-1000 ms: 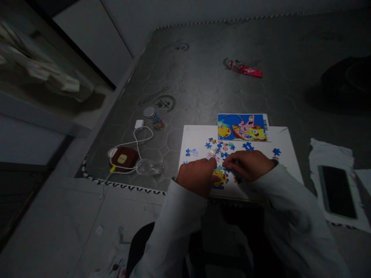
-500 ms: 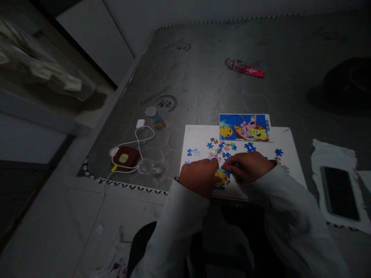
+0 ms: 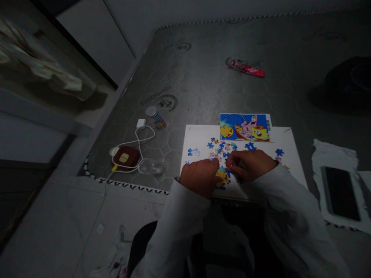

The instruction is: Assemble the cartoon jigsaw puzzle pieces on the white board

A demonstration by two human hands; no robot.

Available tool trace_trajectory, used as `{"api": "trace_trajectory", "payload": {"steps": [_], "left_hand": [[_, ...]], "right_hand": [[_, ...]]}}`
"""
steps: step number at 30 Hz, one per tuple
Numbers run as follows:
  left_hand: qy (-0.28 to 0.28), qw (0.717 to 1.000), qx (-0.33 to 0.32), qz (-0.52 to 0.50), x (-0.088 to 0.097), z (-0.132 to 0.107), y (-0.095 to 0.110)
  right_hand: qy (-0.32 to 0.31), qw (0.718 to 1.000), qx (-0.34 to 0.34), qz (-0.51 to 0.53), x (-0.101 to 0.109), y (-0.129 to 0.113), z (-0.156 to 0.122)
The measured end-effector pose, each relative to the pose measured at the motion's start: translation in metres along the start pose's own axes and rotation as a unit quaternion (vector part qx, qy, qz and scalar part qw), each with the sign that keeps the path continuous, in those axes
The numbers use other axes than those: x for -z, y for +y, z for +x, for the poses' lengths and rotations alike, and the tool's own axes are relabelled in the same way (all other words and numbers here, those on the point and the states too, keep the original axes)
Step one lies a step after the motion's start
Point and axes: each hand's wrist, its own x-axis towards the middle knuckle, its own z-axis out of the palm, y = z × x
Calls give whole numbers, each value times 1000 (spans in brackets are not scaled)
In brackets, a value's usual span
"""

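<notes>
A small joined section of a jigsaw puzzle, yellow and blue, lies near the front edge of a white board. My left hand holds this section at its left side, thumb and forefinger curled at its edge. At its upper right, my right hand has thumb and fingers pinched together; whatever is between the fingertips is hidden. Loose jigsaw pieces in blue, pink and yellow are scattered just beyond both hands. A picture card with cartoon figures lies at the board's back edge.
To the left are a lidded jar, a clear bottle, and a brown box with a white cable. A phone rests on white paper at right. A red packet lies farther back.
My right hand's fingertips have drawn back slightly to the right from the joined section and closed more tightly. My left hand has stayed at the section's left side.
</notes>
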Motion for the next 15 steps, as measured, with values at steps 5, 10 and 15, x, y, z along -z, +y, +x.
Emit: {"api": "trace_trajectory", "payload": {"steps": [5, 10, 15], "left_hand": [[-8, 1000, -5, 3, 2, -2, 1], [0, 1000, -15, 5, 2, -5, 2], [-13, 999, -47, 10, 0, -5, 3]], "right_hand": [[-2, 1000, -14, -13, 7, -6, -6], [-8, 999, -43, -11, 13, 6, -15], [-45, 998, -52, -10, 12, 25, -19]]}}
